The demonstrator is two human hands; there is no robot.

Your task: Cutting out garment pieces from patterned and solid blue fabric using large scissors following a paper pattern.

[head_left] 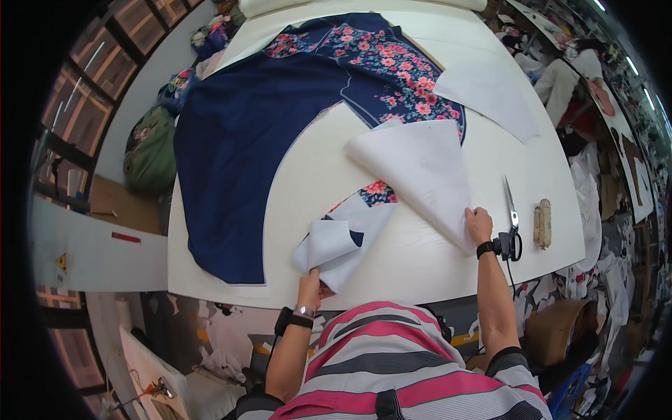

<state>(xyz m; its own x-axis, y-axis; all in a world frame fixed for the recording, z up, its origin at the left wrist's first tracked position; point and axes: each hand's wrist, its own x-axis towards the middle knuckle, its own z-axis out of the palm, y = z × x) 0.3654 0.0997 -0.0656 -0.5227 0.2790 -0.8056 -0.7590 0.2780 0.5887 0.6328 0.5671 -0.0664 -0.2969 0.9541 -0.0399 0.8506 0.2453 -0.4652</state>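
Note:
My left hand (310, 288) is closed on the near end of a cut fabric piece (371, 234). That piece lies partly folded, its pale underside up, with floral print showing at its far edge. My right hand (479, 225) pinches the right edge of a large white pattern sheet (423, 164), which curls over the table and lies partly on the floral cloth. Beyond both hands spreads a navy fabric panel (234, 140) with pink flowers along its far right part. Black-handled scissors (513, 213) rest just right of my right hand.
Right of the scissors lies a beige bundle (542, 224). Another white pattern sheet (490, 98) covers the far right of the white table (301, 189). A green sack (149, 150) stands off its left edge. Heaped cloth and scraps (588, 203) crowd the right side.

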